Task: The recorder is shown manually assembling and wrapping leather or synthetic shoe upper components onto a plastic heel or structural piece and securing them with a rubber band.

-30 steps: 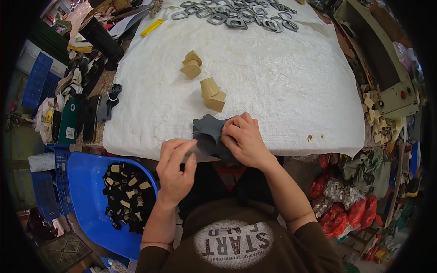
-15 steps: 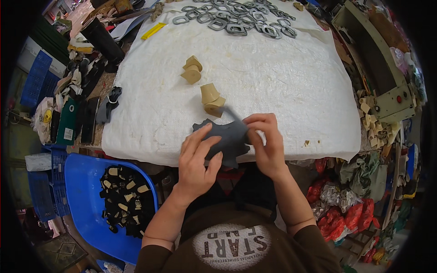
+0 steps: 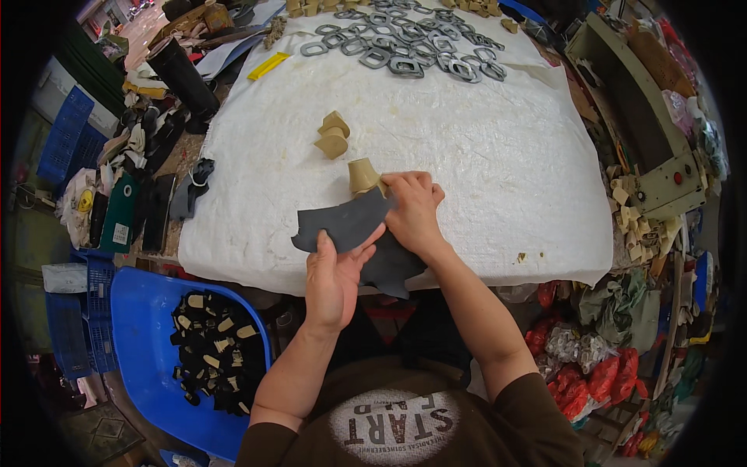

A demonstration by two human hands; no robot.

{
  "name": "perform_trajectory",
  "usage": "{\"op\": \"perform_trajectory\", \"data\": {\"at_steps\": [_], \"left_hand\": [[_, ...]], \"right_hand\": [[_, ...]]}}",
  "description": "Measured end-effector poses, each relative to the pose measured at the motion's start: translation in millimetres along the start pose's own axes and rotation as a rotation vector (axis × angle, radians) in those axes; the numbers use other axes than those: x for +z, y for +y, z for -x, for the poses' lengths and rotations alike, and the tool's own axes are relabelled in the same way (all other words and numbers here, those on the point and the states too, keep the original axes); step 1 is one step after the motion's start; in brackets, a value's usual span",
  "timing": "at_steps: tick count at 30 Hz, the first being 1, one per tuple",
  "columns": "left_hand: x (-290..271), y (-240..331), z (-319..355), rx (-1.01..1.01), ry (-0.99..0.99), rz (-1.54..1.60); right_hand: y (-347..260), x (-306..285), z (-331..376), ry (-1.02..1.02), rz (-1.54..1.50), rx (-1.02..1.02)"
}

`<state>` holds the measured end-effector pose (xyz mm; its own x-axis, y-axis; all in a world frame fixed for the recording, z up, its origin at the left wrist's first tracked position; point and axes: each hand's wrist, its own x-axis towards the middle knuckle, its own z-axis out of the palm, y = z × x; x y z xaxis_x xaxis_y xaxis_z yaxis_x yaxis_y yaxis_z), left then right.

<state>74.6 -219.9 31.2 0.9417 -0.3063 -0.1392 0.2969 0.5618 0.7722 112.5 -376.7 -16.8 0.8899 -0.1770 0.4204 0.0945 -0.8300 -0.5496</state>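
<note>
My left hand (image 3: 333,274) pinches the near edge of a dark grey leather piece (image 3: 342,224) that lies at the front of the white padded table (image 3: 482,156). On the far side of that leather rests my right hand (image 3: 412,212), fingers curled, pressing on it beside a small stack of tan cut shapes (image 3: 362,176). More dark leather (image 3: 393,268) hangs over the table's front edge below my right wrist. A second group of tan shapes (image 3: 333,136) sits a little farther back.
Several grey metal cutting dies (image 3: 405,48) lie at the table's far edge. A blue tub (image 3: 148,335) with black and tan cut pieces stands at the lower left. Black shoe parts and a boot (image 3: 183,74) crowd the left; a machine (image 3: 654,132) and bagged material the right.
Both hands have moved forward onto the table with the dark leather. The piece, earlier lifted between the hands near the table edge, now lies spread flat next to the tan stack.
</note>
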Motion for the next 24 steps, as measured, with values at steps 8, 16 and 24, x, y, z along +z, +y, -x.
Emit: {"op": "perform_trajectory", "data": {"at_steps": [8,16,24], "left_hand": [[-14,-11,1,0.049,-0.072,-0.129],[-10,-13,6,0.041,-0.111,-0.24],[-6,0,15,-0.096,-0.149,0.088]], "right_hand": [[5,-51,-15,-0.143,0.118,0.079],[1,-79,-6,-0.203,0.42,0.002],[6,-90,16,-0.266,0.322,-0.106]]}}
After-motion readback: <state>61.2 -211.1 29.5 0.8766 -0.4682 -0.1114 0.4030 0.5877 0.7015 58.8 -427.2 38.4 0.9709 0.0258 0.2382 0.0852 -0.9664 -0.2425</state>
